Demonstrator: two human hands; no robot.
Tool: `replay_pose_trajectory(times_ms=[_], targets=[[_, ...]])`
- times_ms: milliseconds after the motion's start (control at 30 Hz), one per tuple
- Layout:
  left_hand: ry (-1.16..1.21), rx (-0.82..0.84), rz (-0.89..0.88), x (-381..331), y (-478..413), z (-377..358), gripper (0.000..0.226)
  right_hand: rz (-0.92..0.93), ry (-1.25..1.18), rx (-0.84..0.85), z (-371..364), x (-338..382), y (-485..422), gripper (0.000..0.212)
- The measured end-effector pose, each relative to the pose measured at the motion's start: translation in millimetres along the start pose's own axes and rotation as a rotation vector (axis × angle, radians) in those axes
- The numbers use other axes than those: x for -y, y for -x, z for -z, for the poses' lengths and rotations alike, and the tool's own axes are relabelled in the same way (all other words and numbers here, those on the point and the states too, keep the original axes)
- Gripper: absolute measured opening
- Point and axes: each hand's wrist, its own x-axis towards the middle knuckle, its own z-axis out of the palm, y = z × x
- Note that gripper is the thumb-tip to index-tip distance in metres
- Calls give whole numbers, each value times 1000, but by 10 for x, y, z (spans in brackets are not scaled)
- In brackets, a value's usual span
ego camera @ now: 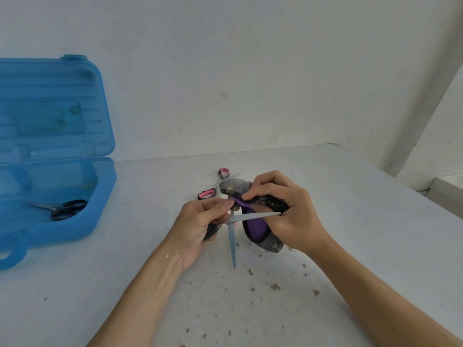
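Note:
My left hand (198, 221) grips the dark handles of a pair of scissors (233, 236) whose long blades are spread wide, one pointing down at the table, the other reaching right. My right hand (283, 209) holds a grey shoe (265, 236) with a purple lining, fingers curled over its top. The left thumb and forefinger also pinch the purple edge of the shoe near the blades' pivot. The blades cross in front of the shoe's opening.
A second pair of scissors with pink-lined black handles (213, 186) lies on the white table (350, 221) just behind the shoe. An open blue plastic case (82, 216) stands at the left with small black scissors (62, 209) inside. Dark crumbs dot the near table.

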Motion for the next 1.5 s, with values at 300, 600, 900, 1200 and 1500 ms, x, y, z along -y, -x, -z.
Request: replay_pose_trajectory(times_ms=[300,600,900,1200,1500], targets=[[-122,136,-74,-30,57,58,29,-88,-36,-7,47,-35,-20,28],[-130,137,-97,-34,66,-8,20,-77,-103,-40,93,7,-31,29],[-54,-21,-4,-1,16,-118,32,-151,276,63,58,-168,-41,37],[462,-21,46,-20,-8,-29,18,-436,94,-296,159,-153,-66,28],[571,-20,-4,-53,24,-81,22,-346,7,-436,92,77,-54,24]])
